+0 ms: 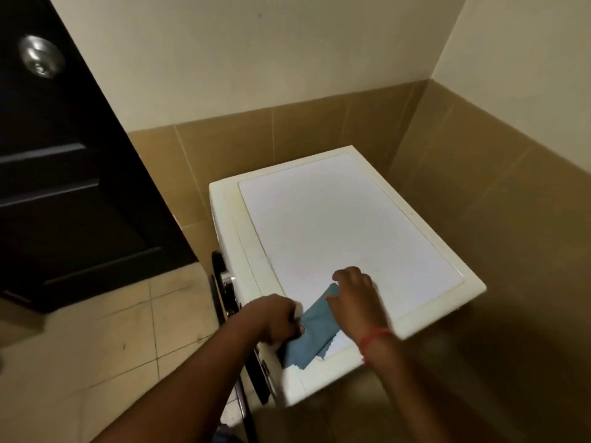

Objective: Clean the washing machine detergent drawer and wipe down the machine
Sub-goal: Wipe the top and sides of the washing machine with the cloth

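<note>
Low in the frame, just right of centre, the right hand (353, 298) lies palm-down on a blue cloth (311, 334), fingers spread and fairly straight, pressing the cloth's upper end flat against the lid. A red thread band (372, 338) circles that wrist. The cloth runs as a folded strip down and to the left from under those fingers, and its lower end hangs over the near-left edge of the washing machine (335, 225).

The left hand (278, 318), just left of the cloth, is curled into a loose fist at the machine's front corner — its fingertips meet the cloth's left edge and seem to pinch it, though motion blur keeps the grip from being certain.

The machine is a white top with a cream rim, filling the centre and lower right of the frame and set in a corner of tan wall tiles (319, 132). Its front face is seen only edge-on at lower centre: a dark control strip with a silver knob (226, 278) shows, and the detergent drawer cannot be made out there. Both hands are smeared by blur.

A dark door (64, 187) with a metal door knob (41, 56) fills the upper left — cut off by the frame's edge — above pale floor tiles (112, 346).
</note>
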The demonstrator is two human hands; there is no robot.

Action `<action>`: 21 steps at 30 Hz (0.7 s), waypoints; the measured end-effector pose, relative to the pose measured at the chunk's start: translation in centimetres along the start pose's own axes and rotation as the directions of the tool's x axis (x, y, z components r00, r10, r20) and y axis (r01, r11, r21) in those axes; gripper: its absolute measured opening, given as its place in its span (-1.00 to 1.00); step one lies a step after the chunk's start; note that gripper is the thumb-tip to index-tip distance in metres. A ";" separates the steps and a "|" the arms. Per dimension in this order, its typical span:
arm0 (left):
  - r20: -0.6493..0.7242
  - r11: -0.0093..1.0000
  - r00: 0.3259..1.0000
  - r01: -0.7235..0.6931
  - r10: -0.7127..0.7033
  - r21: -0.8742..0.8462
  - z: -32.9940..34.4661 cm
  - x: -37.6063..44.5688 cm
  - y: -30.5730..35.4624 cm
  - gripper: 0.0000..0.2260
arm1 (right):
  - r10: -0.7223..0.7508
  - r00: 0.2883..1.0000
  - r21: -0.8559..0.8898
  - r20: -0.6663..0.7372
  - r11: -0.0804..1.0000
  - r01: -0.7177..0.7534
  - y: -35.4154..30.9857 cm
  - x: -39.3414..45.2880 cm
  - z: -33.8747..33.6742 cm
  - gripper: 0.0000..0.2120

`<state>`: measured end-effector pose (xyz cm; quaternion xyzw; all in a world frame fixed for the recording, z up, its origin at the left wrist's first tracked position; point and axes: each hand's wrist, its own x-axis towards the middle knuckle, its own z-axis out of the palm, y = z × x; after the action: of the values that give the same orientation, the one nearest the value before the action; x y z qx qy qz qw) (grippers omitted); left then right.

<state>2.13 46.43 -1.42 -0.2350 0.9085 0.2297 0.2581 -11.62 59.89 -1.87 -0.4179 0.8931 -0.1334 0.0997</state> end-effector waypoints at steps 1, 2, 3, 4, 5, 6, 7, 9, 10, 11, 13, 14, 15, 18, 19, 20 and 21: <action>-0.062 0.998 0.997 0.051 -0.048 0.045 0.0 0.1 0.3 -0.64 | -0.101 0.992 -0.003 -0.080 0.995 0.101 -0.1 -0.9 0.6 -0.69; -0.105 0.992 0.989 0.108 -0.102 0.061 0.0 0.1 0.4 -0.59 | -0.187 0.975 -0.011 -0.117 0.982 0.187 -0.1 -1.8 1.4 -0.67; -0.130 0.985 0.980 0.162 -0.154 0.059 -0.1 -0.2 0.4 -0.56 | -0.251 0.962 -0.043 -0.111 0.968 0.248 -0.2 -2.6 2.3 -0.62; -0.153 0.978 0.968 0.206 -0.197 0.042 -0.1 -0.5 0.4 -0.57 | -0.286 0.957 -0.086 -0.058 0.956 0.280 -0.4 -3.3 3.2 -0.54; -0.185 0.970 0.954 0.241 -0.235 0.010 0.0 -0.9 0.5 -0.61 | -0.306 0.952 -0.128 0.009 0.944 0.304 -0.6 -3.8 4.0 -0.46; -0.236 0.964 0.935 0.264 -0.264 -0.031 0.2 -1.2 0.5 -0.66 | -0.323 0.944 -0.161 0.067 0.930 0.330 -0.8 -4.0 4.7 -0.40; -0.303 0.957 0.908 0.279 -0.289 -0.076 0.5 -1.6 0.5 -0.71 | -0.343 0.933 -0.177 0.108 0.917 0.358 -1.0 -4.2 5.4 -0.36; -0.432 0.941 0.836 0.294 -0.339 -0.169 1.1 -2.4 0.3 -0.77 | -0.389 0.909 -0.197 0.147 0.890 0.412 -1.4 -4.2 6.1 -0.33; -0.468 0.932 0.806 0.300 -0.362 -0.205 1.6 -2.8 0.1 -0.79 | -0.418 0.896 -0.207 0.151 0.873 0.442 -1.3 -4.1 6.2 -0.33; -0.485 0.924 0.788 0.304 -0.380 -0.230 1.9 -3.3 -0.2 -0.81 | -0.439 0.887 -0.220 0.145 0.860 0.461 -0.7 -3.8 6.1 -0.33; -0.499 0.915 0.768 0.307 -0.401 -0.262 2.6 -4.1 -0.9 -0.84 | -0.398 0.908 -0.225 0.132 0.880 0.418 1.0 -2.5 5.5 -0.33; -0.506 0.912 0.761 0.307 -0.407 -0.272 2.9 -4.3 -1.3 -0.86 | -0.338 0.935 -0.231 0.110 0.906 0.354 2.0 -1.9 5.0 -0.33; -0.517 0.908 0.748 0.310 -0.416 -0.283 3.1 -4.6 -1.8 -0.90 | -0.283 0.955 -0.238 0.088 0.925 0.296 2.6 -1.5 4.7 -0.33; -0.550 0.896 0.709 0.314 -0.442 -0.315 3.5 -4.6 -2.7 -0.98 | -0.312 0.943 -0.184 0.116 0.926 0.329 1.4 -3.0 5.5 -0.35; -0.571 0.899 0.696 0.307 -0.435 -0.312 3.6 -4.5 -2.9 -0.97 | -0.385 0.913 -0.160 0.132 0.901 0.403 0.8 -4.1 6.0 -0.36; -0.603 0.911 0.683 0.290 -0.411 -0.293 3.8 -4.2 -3.0 -0.91 | -0.453 0.880 -0.154 0.142 0.868 0.472 0.5 -5.1 6.2 -0.37; -0.634 0.928 0.677 0.271 -0.373 -0.257 4.0 -4.1 -3.2 -0.84 | -0.490 0.860 -0.159 0.144 0.846 0.509 0.9 -5.4 6.3 -0.37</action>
<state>8.39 47.39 -3.07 -0.4760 0.8649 0.1436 -0.0685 -7.05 63.65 -7.73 -0.6494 0.7562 -0.0473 0.0645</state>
